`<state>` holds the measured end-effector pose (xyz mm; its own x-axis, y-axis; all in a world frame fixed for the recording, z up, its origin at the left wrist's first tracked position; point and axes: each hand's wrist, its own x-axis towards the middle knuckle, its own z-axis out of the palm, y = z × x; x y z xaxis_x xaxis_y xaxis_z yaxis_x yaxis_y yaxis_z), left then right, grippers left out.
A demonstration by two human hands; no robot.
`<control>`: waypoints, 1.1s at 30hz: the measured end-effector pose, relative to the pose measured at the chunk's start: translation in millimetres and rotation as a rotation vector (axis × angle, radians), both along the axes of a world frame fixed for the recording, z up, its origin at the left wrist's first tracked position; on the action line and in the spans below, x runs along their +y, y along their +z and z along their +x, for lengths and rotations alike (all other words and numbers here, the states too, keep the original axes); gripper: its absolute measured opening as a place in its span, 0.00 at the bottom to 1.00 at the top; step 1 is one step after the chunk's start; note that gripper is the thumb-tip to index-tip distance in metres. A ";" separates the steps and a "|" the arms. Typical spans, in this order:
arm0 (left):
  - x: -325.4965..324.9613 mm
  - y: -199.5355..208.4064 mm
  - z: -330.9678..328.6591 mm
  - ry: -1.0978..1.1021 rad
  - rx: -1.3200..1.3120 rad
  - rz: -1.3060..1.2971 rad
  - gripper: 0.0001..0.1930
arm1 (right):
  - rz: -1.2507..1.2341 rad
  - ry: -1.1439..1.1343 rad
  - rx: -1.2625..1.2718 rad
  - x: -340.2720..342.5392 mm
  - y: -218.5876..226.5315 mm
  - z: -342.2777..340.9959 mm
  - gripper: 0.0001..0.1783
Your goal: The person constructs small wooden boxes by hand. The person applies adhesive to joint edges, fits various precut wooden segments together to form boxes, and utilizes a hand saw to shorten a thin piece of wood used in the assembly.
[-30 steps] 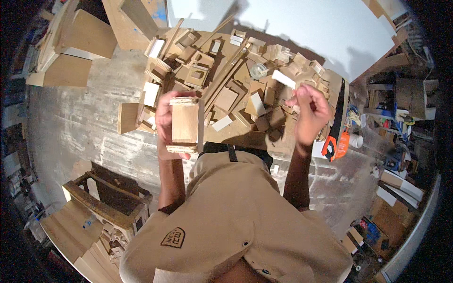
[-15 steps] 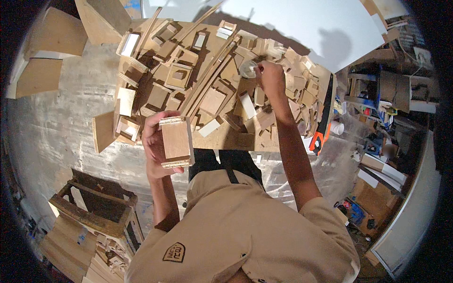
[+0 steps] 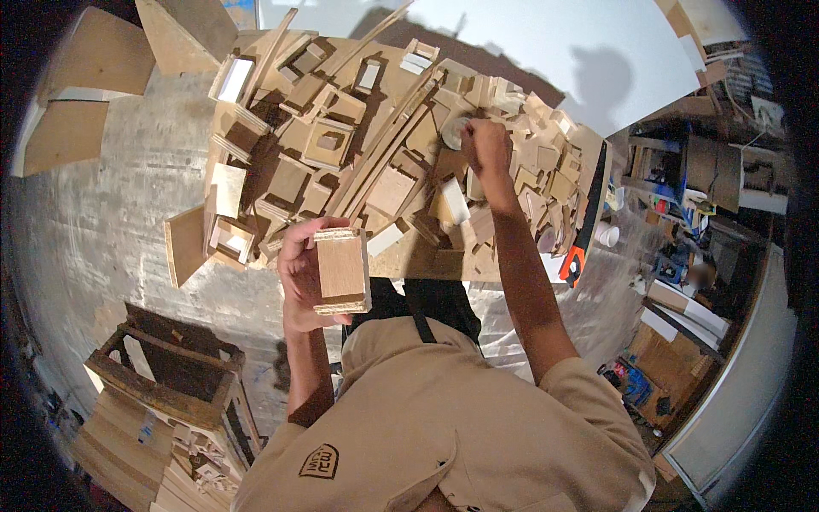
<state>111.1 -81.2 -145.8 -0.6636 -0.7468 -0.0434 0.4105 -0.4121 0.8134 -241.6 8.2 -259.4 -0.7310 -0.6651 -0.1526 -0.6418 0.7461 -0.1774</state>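
In front of my body, my left hand [image 3: 300, 271] grips a small plywood block [image 3: 340, 271] by its left side. The block has a plain light-brown face, with pale layered strips along its top and bottom ends. My right hand [image 3: 487, 147] reaches over the far part of the table, fingers pinched together at the right edge of a round, whitish translucent container [image 3: 455, 130]. Whatever the pinched fingers hold, if anything, is hidden. Many small wooden pieces lie around that container.
The wooden table [image 3: 405, 263] is crowded with offcuts, small box-like assemblies and long thin strips [image 3: 384, 141]. A handsaw with an orange handle [image 3: 572, 266] lies along its right edge. A white board [image 3: 546, 43] stands beyond. At lower left is a dark wooden frame [image 3: 162, 388].
My left hand has carried the plywood block to the right and slightly nearer to me. My right hand stays by the round container, with only a slight shift.
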 end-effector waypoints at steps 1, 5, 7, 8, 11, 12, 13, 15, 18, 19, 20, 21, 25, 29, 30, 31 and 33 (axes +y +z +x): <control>-0.1 0.3 -0.2 -0.004 0.001 -0.004 0.55 | 0.013 0.013 0.001 -1.0 -0.5 -0.3 0.12; -0.9 -1.5 1.4 0.008 -0.002 -0.026 0.56 | 0.006 0.054 0.008 -2.1 5.9 2.1 0.12; -1.3 -1.2 2.1 0.019 -0.016 -0.035 0.56 | -0.029 0.049 0.019 -0.8 11.5 3.9 0.12; -1.4 0.1 1.9 0.019 -0.028 -0.036 0.56 | -0.047 0.038 0.028 1.2 13.6 4.8 0.12; 0.0 5.6 -1.0 0.019 -0.051 -0.027 0.56 | -0.094 0.004 0.025 7.2 31.3 11.4 0.12; 1.1 7.8 -2.4 0.019 -0.058 -0.022 0.56 | -0.108 -0.007 0.019 10.1 38.4 14.7 0.12; 1.4 11.1 -4.8 0.018 -0.063 -0.025 0.56 | -0.126 -0.014 0.002 13.7 44.6 16.9 0.12; 2.6 17.9 -9.7 0.015 -0.073 -0.033 0.57 | -0.163 -0.026 -0.032 19.9 54.7 18.9 0.12; 5.1 27.8 -16.4 0.000 -0.202 -0.048 0.64 | -0.245 0.053 0.059 41.3 33.2 5.1 0.13; 6.3 28.8 -17.2 -0.002 -0.197 -0.038 0.64 | -0.260 0.035 0.032 39.4 40.2 7.8 0.11; 7.7 29.2 -18.1 -0.005 -0.193 -0.027 0.64 | -0.275 0.017 0.005 38.6 47.7 10.8 0.09; 8.7 30.4 -19.3 -0.009 -0.188 -0.016 0.64 | -0.290 -0.001 -0.022 38.9 56.4 13.7 0.07; 11.8 40.5 -25.6 -0.014 -0.060 0.013 0.58 | -0.580 -0.033 -0.029 50.0 85.8 23.2 0.07; 14.0 51.1 -32.2 -0.028 -0.051 0.038 0.59 | -0.771 -0.162 -0.292 69.0 107.6 31.1 0.09; 15.2 55.2 -34.3 -0.022 -0.052 0.057 0.60 | -0.813 -0.213 -0.428 73.1 119.2 35.9 0.10; 15.2 56.2 -36.5 -0.034 -0.036 0.050 0.61 | -0.862 -0.291 -0.622 76.1 137.3 42.9 0.11; 14.9 60.1 -43.4 -0.052 0.001 0.009 0.61 | -0.997 -0.239 -0.713 82.6 164.7 54.3 0.11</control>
